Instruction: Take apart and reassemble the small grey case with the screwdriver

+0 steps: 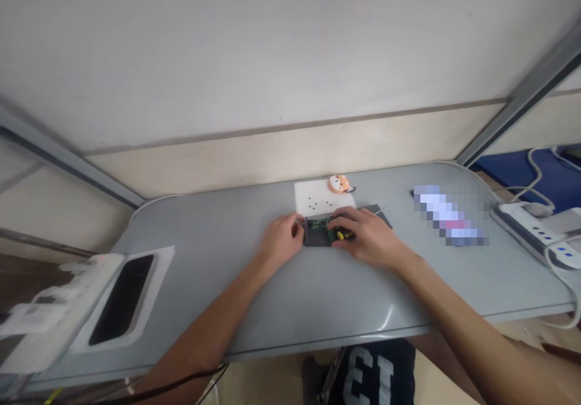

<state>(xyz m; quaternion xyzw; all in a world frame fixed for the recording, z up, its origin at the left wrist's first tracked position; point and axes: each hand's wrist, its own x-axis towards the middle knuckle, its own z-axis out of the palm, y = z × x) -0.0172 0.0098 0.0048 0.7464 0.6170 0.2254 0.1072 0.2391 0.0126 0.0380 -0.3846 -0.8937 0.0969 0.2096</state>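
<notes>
A dark, flat casing [318, 240] with a green circuit board [320, 224] inside lies on the grey table. At its left end, my left hand [282, 240] is closed, thumb and fingertips gripping the edge. My right hand [367, 237] curls over the casing's right part, closed around a screwdriver [343, 234] with a black and yellow handle. Its thin shaft seems to stick out past the knuckles to the upper right. Under the right hand, part of the board is hidden. Just behind the casing, several tiny dark screws [327, 204] are spread on a white sheet of paper [306, 190].
An orange-and-white animal-face trinket [338, 183] sits on the paper's back edge. To the right are a blurred-out phone [447, 216] and a white power strip [535, 235] with cables. On the left, a black phone [122, 299] lies beside another power strip [72, 314]. A wall stands behind.
</notes>
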